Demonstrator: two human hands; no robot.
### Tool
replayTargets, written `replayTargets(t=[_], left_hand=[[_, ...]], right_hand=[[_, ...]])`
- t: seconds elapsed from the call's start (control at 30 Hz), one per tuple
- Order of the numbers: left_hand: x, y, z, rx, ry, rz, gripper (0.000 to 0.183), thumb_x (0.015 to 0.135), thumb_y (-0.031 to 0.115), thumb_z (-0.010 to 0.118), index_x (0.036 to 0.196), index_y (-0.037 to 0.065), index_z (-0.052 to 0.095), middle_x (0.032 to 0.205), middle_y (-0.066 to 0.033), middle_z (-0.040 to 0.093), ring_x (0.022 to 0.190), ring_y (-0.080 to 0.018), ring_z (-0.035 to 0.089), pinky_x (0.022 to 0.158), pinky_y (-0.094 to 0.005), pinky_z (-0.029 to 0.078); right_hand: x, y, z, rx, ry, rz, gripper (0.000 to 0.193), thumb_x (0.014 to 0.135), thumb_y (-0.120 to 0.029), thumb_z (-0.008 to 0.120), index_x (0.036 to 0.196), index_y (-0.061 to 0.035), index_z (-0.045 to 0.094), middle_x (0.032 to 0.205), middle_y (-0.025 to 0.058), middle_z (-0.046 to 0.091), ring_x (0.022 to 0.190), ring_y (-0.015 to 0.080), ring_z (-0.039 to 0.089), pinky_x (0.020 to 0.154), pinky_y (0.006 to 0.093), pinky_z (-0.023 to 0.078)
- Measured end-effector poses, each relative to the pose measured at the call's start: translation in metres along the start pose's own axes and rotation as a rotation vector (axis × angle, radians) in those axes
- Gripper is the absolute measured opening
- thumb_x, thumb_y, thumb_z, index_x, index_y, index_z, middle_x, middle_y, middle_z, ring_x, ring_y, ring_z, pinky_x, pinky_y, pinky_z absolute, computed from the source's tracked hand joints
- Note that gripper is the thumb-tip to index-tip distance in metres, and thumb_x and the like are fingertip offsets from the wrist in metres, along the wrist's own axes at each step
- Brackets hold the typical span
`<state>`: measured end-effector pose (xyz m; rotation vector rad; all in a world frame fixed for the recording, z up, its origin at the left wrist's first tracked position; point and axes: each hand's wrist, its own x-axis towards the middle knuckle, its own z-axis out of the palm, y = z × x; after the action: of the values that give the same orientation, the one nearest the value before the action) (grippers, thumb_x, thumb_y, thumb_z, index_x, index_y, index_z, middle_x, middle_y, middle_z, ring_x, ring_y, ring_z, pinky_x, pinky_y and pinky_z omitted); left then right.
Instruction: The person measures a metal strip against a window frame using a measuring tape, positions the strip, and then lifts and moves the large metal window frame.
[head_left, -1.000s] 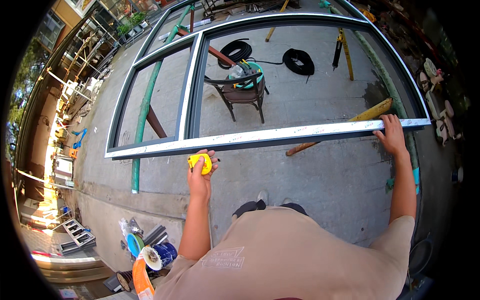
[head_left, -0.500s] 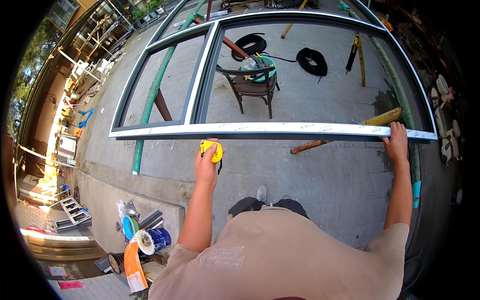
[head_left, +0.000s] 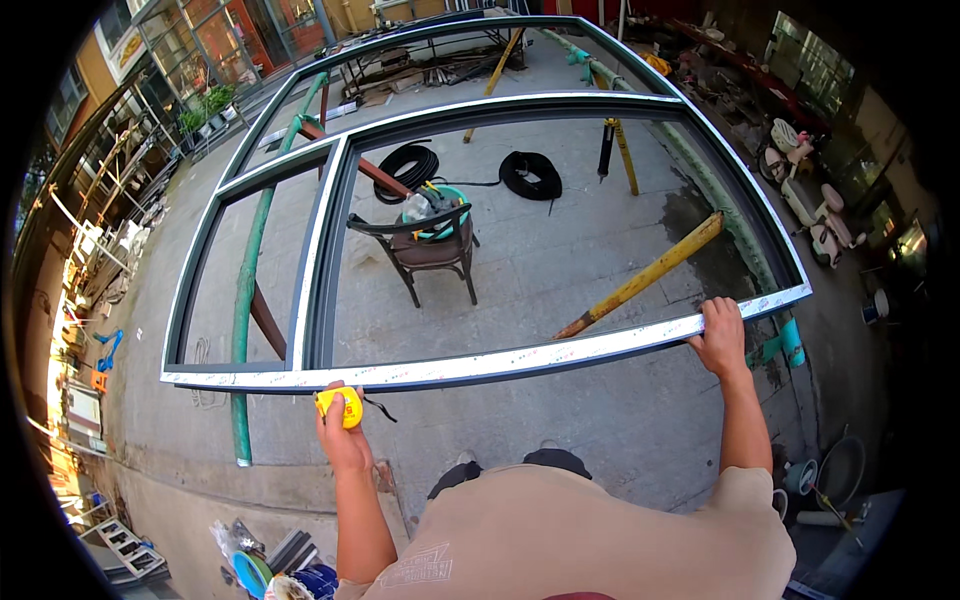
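A large rectangular window frame, dark inside with white film on its faces, lies raised above the paved floor on green poles. My left hand is closed around a yellow tape measure, just at the near rail left of the middle. A black strap hangs from its case, and no blade shows drawn out. My right hand grips the same rail near its right end, thumb underneath and fingers over the top.
Through the frame show a brown chair with a turquoise basin on it, black coils and a yellow pole. Buckets and basins stand at lower left. A scooter is parked at the right.
My view has tilted up, so the frame sits lower and slanted in the picture. My left hand with the tape measure has come closer to the rail; my right hand keeps its grip.
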<state>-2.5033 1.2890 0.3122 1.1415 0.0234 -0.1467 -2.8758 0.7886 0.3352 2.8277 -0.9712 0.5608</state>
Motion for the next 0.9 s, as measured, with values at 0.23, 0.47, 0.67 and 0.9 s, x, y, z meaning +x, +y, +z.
replayTargets(t=[0.23,0.47,0.67,0.9], left_hand=[[0.044,0.023,-0.101,-0.04,-0.023,0.024,0.034,0.106,0.018,0.06,0.133,-0.003,0.06,0.131,-0.0141,0.06,0.123,-0.0255,0.063,0.112,-0.0456,0.057],[0.112,0.045,-0.191,-0.013,-0.016,0.043,0.034,0.107,0.017,0.06,0.133,-0.003,0.062,0.131,-0.0139,0.062,0.121,-0.0238,0.065,0.108,-0.0397,0.059],[0.123,0.039,-0.21,-0.047,-0.006,0.002,0.034,0.107,0.018,0.062,0.134,-0.003,0.062,0.13,-0.013,0.063,0.12,-0.0236,0.065,0.104,-0.0374,0.059],[0.112,0.04,-0.201,0.0,-0.068,-0.035,0.032,0.107,0.021,0.064,0.132,0.0,0.064,0.126,-0.0104,0.065,0.115,-0.02,0.066,0.097,-0.0353,0.061]], right_hand=[[-0.07,-0.119,-0.007,-0.007,0.002,0.114,0.046,0.065,-0.024,0.094,0.095,-0.0027,0.065,0.096,0.0173,0.061,0.099,0.0408,0.058,0.091,0.0492,0.048],[-0.129,-0.235,-0.002,0.041,0.028,0.125,0.048,0.062,-0.031,0.094,0.092,-0.0061,0.066,0.092,0.0138,0.062,0.096,0.038,0.059,0.09,0.0491,0.047],[-0.152,-0.266,-0.001,0.043,0.023,0.118,0.047,0.063,-0.035,0.095,0.089,-0.0086,0.067,0.09,0.0109,0.062,0.093,0.035,0.06,0.088,0.0473,0.046],[-0.16,-0.265,0.003,0.109,0.074,0.108,0.049,0.062,-0.033,0.096,0.092,-0.0074,0.066,0.091,0.0127,0.062,0.093,0.0365,0.06,0.089,0.0479,0.047]])
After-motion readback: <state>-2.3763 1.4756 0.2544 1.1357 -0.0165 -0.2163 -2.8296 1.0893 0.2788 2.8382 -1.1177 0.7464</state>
